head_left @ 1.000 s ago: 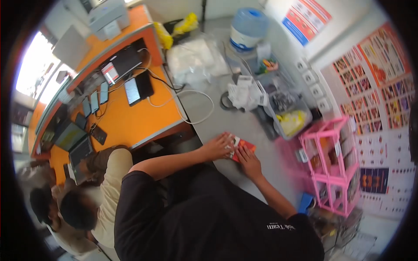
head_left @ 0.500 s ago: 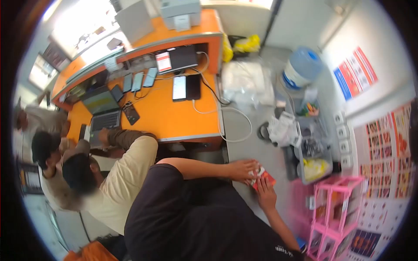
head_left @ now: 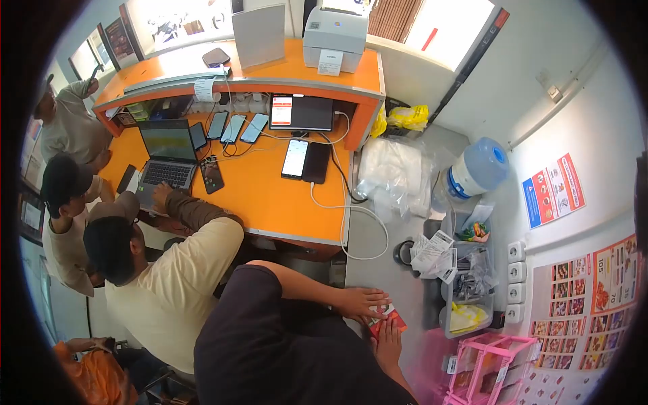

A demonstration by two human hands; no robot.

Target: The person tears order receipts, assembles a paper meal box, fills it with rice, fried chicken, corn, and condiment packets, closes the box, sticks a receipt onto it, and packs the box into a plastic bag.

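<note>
A small red and white packet (head_left: 397, 320) lies on the grey table (head_left: 378, 273) in front of my dark shirt. My left hand (head_left: 364, 303) rests across its upper left part, palm down with the fingers stretched out. Against its lower edge lies my right hand (head_left: 387, 343), fingers extended and flat on the packet. Part of the packet is hidden under both hands.
A co-worker (head_left: 169, 277) types at a laptop (head_left: 167, 155) on the orange desk (head_left: 260, 216), with phones and cables. Other people are at left. Beyond my hands are white papers (head_left: 432, 253), a clear bin (head_left: 472, 290), a water bottle (head_left: 479, 167) and a pink rack (head_left: 482, 368).
The camera view has turned and tilted up, showing more of the desk, the printer and the people. Both my hands stay on the packet, which now appears lower in view.
</note>
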